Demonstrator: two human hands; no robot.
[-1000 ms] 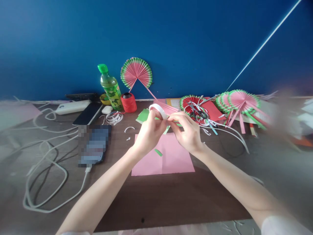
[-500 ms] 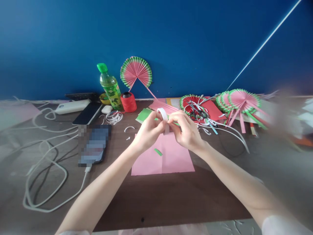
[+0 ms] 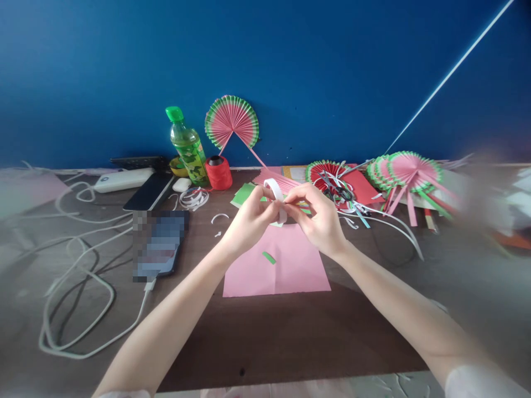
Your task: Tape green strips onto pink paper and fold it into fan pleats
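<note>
A white roll of tape [image 3: 274, 189] is held up above the table by my left hand [image 3: 254, 220], whose thumb and fingers close round its left side. My right hand [image 3: 314, 215] meets it from the right, thumb and forefinger pinched together at the roll's edge. Whether a tape end sits in that pinch is too small to tell. Below both hands lies a creased sheet of pink paper [image 3: 253, 279], with a small green paper strip [image 3: 269, 257] on it. Green paper [image 3: 243, 194] shows behind my left hand.
A pink-and-green folded paper fan [image 3: 231, 121] leans on the blue wall, beside a red thread spool [image 3: 218, 174] and a bottle [image 3: 188, 149]. A phone [image 3: 162, 243] and looped white cable [image 3: 112, 298] lie left. Scissors [image 3: 338, 190] and more fans [image 3: 415, 168] lie right.
The tape roll has shifted slightly left and up. My right hand has moved a little left and up too, its pinch still at the roll. The papers stay in place.
</note>
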